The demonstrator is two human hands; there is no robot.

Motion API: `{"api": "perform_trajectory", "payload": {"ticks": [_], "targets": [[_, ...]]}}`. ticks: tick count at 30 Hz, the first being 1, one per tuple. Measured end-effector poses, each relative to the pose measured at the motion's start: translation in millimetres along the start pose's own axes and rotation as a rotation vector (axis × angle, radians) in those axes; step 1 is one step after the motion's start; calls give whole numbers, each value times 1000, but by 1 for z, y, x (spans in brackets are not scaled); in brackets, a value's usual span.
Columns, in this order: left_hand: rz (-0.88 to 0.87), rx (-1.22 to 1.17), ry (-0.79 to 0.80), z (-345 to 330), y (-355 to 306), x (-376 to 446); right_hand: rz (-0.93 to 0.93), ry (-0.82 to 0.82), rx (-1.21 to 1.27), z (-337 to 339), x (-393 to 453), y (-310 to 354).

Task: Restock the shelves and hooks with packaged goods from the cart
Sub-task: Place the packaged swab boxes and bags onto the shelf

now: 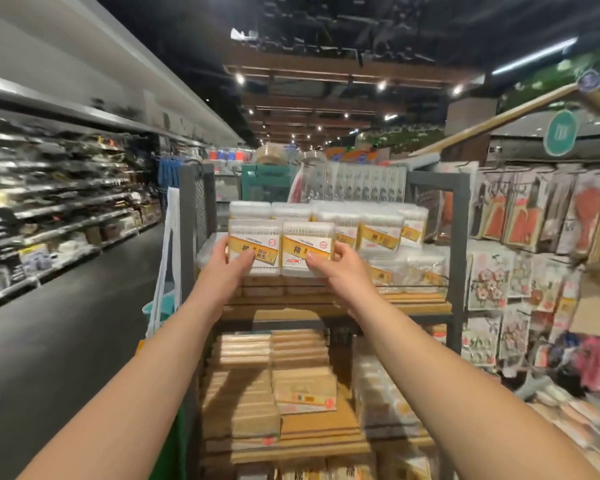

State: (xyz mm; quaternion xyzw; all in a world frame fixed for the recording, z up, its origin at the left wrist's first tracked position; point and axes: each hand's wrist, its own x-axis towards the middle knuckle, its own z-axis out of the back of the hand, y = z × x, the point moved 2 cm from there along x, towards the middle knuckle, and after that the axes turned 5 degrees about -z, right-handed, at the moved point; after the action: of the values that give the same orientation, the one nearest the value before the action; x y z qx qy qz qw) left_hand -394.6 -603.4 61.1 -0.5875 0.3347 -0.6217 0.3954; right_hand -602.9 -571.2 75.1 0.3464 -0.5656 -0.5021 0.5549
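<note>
I see the left hand [230,263] and right hand [336,266] each gripping one cotton swab box [253,245] at the shelf [413,303].

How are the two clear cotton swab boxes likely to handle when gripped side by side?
The cotton swab boxes look rigid, so probably stiff, and likely light. Their glossy plastic may slip. With the left hand and right hand gripping only the outer edges, the pair could buckle at the seam.

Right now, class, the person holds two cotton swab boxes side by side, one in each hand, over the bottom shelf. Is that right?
Not quite. In the head view the left hand and right hand hold the two boxes side by side at the top shelf, not the bottom one.
</note>
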Motion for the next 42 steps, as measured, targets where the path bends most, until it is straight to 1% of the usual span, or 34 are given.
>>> {"api": "perform_trajectory", "payload": {"ticks": [2, 6, 9, 11, 13, 16, 22, 25, 29, 34, 42], "targets": [[-5, 27, -60, 5, 3, 15, 47, -20, -51, -11, 19, 3], [-29, 94, -149, 6, 8, 32, 78, -75, -46, -31, 47, -9], [-61, 156, -217, 1, 11, 38, 103, -114, -11, -37, 53, -19], [-55, 242, -231, 0, 15, 44, 124, -155, -7, -38, 53, -22], [-58, 333, -237, -2, 16, 45, 161, -187, -63, -39, 51, -24], [-118, 419, -272, -2, 20, 44, 210, -266, -170, -40, 50, -29], [-163, 526, -366, -2, 24, 50, 184, -413, -240, -41, 57, -34], [-121, 546, -347, -6, 21, 56, 158, -470, -284, -40, 59, -33], [-88, 615, -262, -8, 17, 68, 102, -445, -276, -41, 60, -33], [-10, 712, -280, -6, 17, 76, 82, -385, -306, -45, 62, -30], [58, 706, -241, -8, 13, 79, 28, -264, -332, -43, 59, -28]]}}
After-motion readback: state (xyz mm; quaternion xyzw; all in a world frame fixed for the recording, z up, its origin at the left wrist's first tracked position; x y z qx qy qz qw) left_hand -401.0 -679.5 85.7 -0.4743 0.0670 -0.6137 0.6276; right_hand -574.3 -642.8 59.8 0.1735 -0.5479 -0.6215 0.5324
